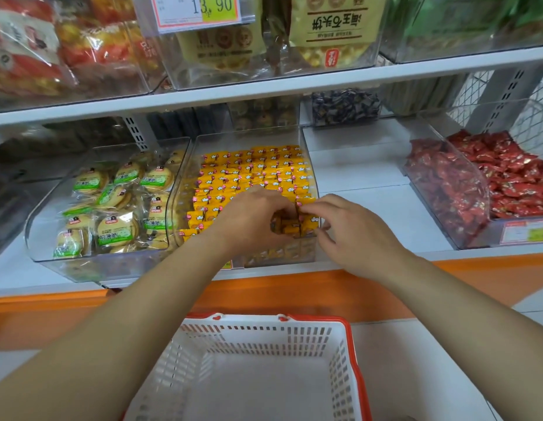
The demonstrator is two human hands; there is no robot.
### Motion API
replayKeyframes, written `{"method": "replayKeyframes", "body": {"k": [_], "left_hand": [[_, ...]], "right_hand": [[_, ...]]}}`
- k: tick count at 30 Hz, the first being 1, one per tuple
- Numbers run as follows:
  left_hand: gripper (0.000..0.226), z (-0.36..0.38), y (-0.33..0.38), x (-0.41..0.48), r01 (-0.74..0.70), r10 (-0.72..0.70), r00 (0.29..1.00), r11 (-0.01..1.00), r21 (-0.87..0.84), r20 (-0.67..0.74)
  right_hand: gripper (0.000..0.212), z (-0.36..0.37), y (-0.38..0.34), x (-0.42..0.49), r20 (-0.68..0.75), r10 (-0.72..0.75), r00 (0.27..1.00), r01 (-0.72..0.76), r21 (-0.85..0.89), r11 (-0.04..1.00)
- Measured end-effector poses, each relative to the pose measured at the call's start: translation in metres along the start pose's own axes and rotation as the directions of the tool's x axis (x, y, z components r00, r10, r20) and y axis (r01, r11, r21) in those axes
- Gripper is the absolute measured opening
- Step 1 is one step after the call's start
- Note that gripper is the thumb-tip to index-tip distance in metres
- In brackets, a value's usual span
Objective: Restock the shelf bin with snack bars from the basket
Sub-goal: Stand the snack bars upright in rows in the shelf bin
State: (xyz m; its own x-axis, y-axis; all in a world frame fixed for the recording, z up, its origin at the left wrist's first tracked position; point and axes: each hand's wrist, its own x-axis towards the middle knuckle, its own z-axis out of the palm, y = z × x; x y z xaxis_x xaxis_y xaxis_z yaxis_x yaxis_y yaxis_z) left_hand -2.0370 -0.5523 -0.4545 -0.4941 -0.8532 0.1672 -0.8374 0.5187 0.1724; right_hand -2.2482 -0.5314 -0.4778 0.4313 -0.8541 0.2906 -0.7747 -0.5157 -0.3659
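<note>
A clear shelf bin in the middle of the shelf holds rows of yellow snack bars. My left hand is curled over the bin's front right corner, fingers closed on a few yellow bars. My right hand is beside it, fingertips pinching the top of those same bars. Below, a white basket with a red rim stands on the floor; I see nothing inside it.
A clear bin of green-labelled biscuits is to the left. A bin of red candies is to the right, with bare white shelf between. An upper shelf of packaged snacks overhangs. An orange base strip runs below.
</note>
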Motion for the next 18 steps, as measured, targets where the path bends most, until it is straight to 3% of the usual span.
{"method": "replayKeyframes", "body": {"k": [4, 8, 11, 18], "left_hand": [[0.038, 0.001, 0.004, 0.007, 0.018, -0.020, 1.000, 0.997, 0.069, 0.020], [0.037, 0.001, 0.005, 0.011, 0.088, -0.085, 0.992, 0.996, -0.028, 0.090], [0.036, 0.002, 0.002, 0.008, 0.115, -0.109, 0.991, 0.990, -0.087, 0.073], [0.039, 0.003, 0.001, 0.005, 0.166, -0.165, 0.986, 0.985, -0.044, 0.021]], "right_hand": [[0.044, -0.004, -0.002, 0.012, 0.038, -0.013, 0.999, 0.018, -0.141, 0.990], [0.042, -0.008, -0.004, 0.022, 0.106, -0.011, 0.994, 0.037, -0.250, 0.968], [0.039, -0.008, -0.006, 0.027, 0.108, -0.023, 0.994, 0.053, -0.276, 0.960], [0.044, -0.005, -0.003, 0.031, 0.114, 0.002, 0.993, 0.027, -0.254, 0.967]]}}
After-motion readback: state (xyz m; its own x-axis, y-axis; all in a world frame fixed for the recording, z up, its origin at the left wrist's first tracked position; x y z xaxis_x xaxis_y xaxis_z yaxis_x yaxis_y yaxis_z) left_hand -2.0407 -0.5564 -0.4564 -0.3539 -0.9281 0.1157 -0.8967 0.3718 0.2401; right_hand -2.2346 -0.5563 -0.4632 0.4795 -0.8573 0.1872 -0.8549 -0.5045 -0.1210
